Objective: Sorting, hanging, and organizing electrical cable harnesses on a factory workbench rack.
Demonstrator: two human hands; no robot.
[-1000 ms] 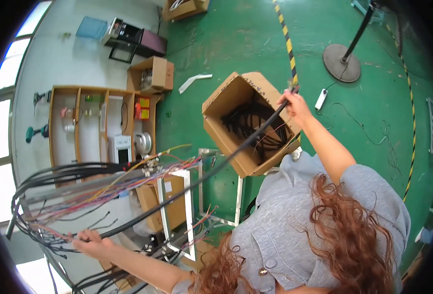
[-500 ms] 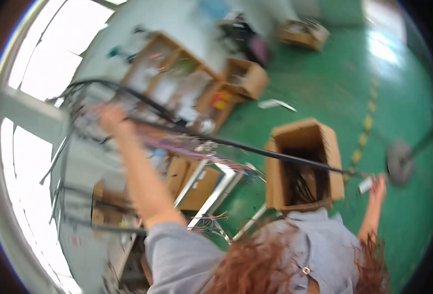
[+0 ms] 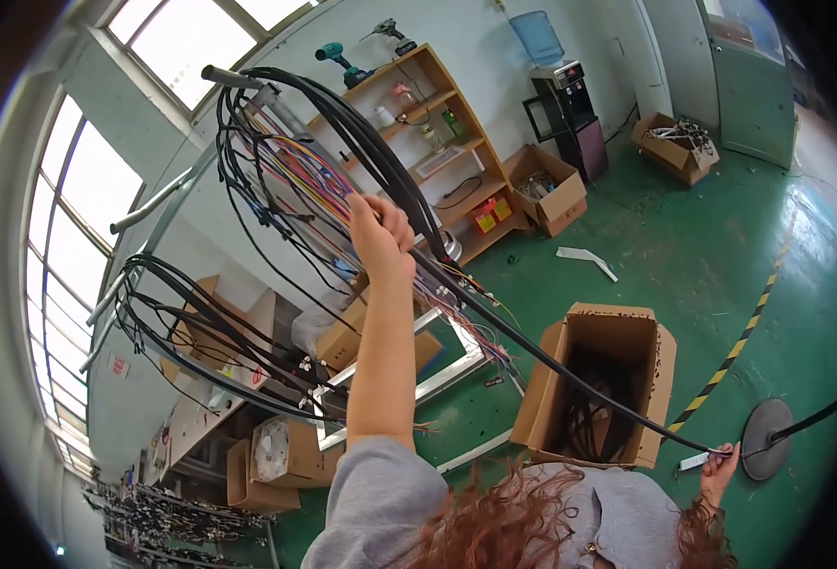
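Hands [image 3: 379, 235] grip cable [image 3: 580, 382] between them.

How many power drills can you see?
2: a teal power drill and, right of it, a darker power drill, both atop the wooden shelf unit. Others may be hidden.

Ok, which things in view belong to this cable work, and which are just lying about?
In the work:
black cable
left hand, closed on it
right hand, at its end
probably the open carton beneath

Lying about, it seems:
two power drills
water dispenser
white strip
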